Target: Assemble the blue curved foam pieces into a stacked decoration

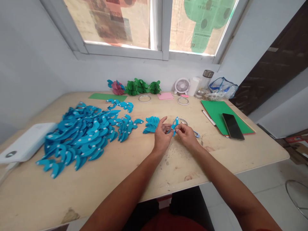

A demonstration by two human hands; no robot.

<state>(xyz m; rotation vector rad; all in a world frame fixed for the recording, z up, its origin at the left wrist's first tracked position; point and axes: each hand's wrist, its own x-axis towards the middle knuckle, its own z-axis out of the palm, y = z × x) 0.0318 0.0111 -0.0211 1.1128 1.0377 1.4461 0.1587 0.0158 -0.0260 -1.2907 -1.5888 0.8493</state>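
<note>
Both hands meet over the middle of the table around one small blue paper piece (175, 123). My left hand (162, 134) pinches its left side, with the index finger raised. The fingertips of my right hand (185, 134) close on its right edge. Just left of my left hand lies a small stack of folded blue paper pieces (152, 124). Behind my right hand a roll of tape (183, 121) shows in part, and the light-blue end of a tool (196, 134) sticks out beside the knuckles; its kind is hidden.
A big heap of blue paper pieces (81, 128) with white patches covers the left, beside a white device (26, 141). At right lie a green sheet (215, 112), phone (233, 126) and pen (208, 117). Along the wall stand green paper shapes (141, 86), a fan (182, 85) and a bottle (204, 84).
</note>
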